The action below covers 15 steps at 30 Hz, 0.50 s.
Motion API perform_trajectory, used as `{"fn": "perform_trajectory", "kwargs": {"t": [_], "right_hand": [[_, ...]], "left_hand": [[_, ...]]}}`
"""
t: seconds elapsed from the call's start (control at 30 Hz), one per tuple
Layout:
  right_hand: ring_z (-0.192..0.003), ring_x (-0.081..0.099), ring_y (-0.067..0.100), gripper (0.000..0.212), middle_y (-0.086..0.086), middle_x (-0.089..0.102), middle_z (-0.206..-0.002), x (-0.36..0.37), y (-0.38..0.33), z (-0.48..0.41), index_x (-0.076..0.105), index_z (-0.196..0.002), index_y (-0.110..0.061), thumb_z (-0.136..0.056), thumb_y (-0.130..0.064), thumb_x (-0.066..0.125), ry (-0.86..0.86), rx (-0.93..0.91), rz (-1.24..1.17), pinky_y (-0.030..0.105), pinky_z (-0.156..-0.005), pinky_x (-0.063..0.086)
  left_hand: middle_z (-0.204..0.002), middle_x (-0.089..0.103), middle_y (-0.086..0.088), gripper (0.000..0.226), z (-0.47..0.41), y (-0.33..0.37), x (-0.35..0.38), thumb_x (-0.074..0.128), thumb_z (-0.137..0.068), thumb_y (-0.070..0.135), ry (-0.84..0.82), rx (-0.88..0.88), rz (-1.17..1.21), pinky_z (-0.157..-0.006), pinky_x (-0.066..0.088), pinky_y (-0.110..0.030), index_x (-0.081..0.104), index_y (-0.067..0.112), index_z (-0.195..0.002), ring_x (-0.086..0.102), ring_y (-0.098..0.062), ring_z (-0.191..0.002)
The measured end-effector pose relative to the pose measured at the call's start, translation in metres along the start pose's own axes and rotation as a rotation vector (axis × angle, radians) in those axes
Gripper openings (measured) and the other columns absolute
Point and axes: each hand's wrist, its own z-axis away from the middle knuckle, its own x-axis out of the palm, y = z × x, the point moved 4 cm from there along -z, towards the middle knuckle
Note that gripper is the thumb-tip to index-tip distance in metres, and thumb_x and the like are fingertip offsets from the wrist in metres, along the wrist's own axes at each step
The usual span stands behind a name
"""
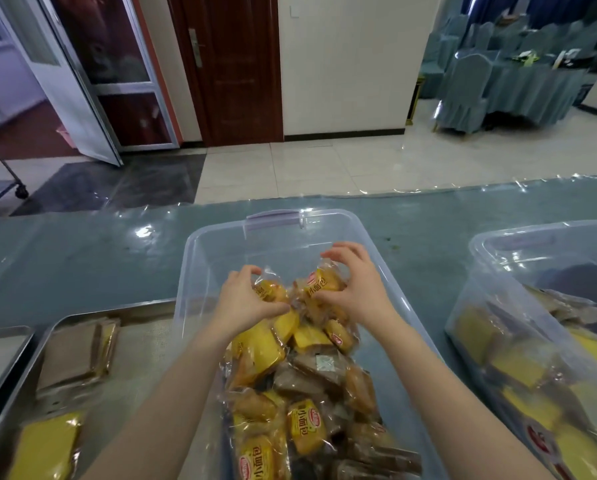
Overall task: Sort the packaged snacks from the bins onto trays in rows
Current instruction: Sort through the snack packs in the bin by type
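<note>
- Left hand (247, 303) palm down over the middle bin (190, 271), fingers and thumb curled round the left packet (271, 291), pinching its clear wrapper.
- Right hand (357, 289) just beside it in the same clawed pose, gripping the right packet (321, 282) from above.
- Bare forearms reaching in from the bottom edge, narrowing toward each other.
- Both packets at the far end of the snack heap (311, 375) inside the bin, touching each other and the pile beneath.
- "小面包" printed sideways on the yellow label of the right packet, and again on a nearer packet (305, 424).
- Red oval logo beside the writing, its lettering too small to read.
- Brown-wrapped packets mixed in among the yellow ones.
- To the left, a metal tray (144, 341) touching the bin, with a stack of brown packets (72, 355) and one yellow packet (48, 445) on it.
- Corner of a second tray (3, 344) at the far left.
- To the right, a second clear bin (491, 237), apart from the first, with yellow and brown packets inside.
- Table (82, 254) under everything, teal cloth beneath glossy clear film.
- Beyond it, pale floor tiles (307, 168), a dark wooden door (241, 71), a glass door (75, 81) standing ajar and cloth-covered chairs (470, 91) at a draped table.
</note>
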Motion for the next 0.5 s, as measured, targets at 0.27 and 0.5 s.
{"fn": "perform_trajectory", "kwargs": {"t": [0.27, 0.5], "right_hand": [[-0.096, 0.064, 0.011, 0.047, -0.004, 0.067, -0.1, 0.005, -0.002, 0.001, 0.066, -0.093, -0.027, -0.056, -0.011, 0.091, -0.182, 0.141, -0.283, 0.024, -0.075, 0.057], [-0.109, 0.053, 0.006, 0.05, -0.014, 0.047, -0.126, 0.013, 0.004, -0.004, 0.066, -0.097, -0.044, -0.063, -0.015, 0.088, -0.284, 0.082, -0.072, 0.018, -0.085, 0.048]], "left_hand": [[-0.13, 0.036, -0.001, 0.093, -0.006, 0.002, -0.003, 0.084, -0.053, 0.061, 0.039, -0.058, 0.218, -0.087, 0.056, -0.042, 0.036, 0.035, -0.13, 0.055, -0.023, -0.11], [-0.142, 0.027, 0.01, 0.109, 0.009, 0.016, 0.008, 0.086, -0.05, 0.056, -0.268, 0.146, 0.087, -0.109, 0.036, -0.046, 0.02, 0.06, -0.138, 0.029, -0.017, -0.134]]}}
